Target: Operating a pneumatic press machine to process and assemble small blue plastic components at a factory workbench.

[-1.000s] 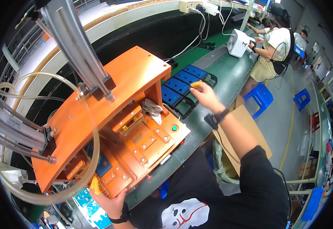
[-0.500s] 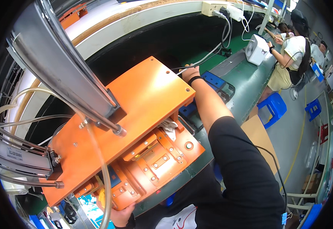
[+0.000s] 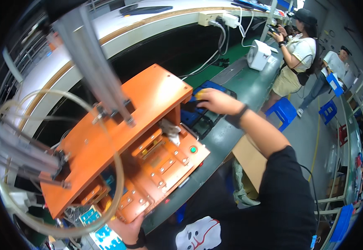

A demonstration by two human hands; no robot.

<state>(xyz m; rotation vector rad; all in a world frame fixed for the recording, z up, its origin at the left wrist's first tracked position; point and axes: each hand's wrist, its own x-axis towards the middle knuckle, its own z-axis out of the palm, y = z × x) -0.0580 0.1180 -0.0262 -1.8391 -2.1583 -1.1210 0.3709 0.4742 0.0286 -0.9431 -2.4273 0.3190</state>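
Observation:
My right hand point(image 3: 218, 101) reaches to a blue tray point(image 3: 208, 86) behind the right end of the orange press fixture point(image 3: 160, 89). Its fingers are curled down, with yellow on a fingertip, at a dark piece point(image 3: 190, 105) whose kind I cannot make out. At the fixture's front left corner rests my left hand point(image 3: 127, 230), thumb apart from the fingers against the orange base point(image 3: 137, 206). Yellow covering point(image 3: 108, 205) shows at its fingers, which the clear hose point(image 3: 120, 177) partly hides. On the base are several screws, metal strips and a green button point(image 3: 193, 149).
Two blurred pneumatic cylinders stand on the fixture at left. A white fan point(image 3: 258, 55) sits farther along the green bench point(image 3: 248, 85). An open cardboard box point(image 3: 250, 160) is by my right arm. Blue stools point(image 3: 282, 112) and two people point(image 3: 300, 54) are beyond.
My right hand has come back from the cables behind the fixture to the blue tray. The view has shifted, showing more of the tray and the box. My left hand stays at the front corner.

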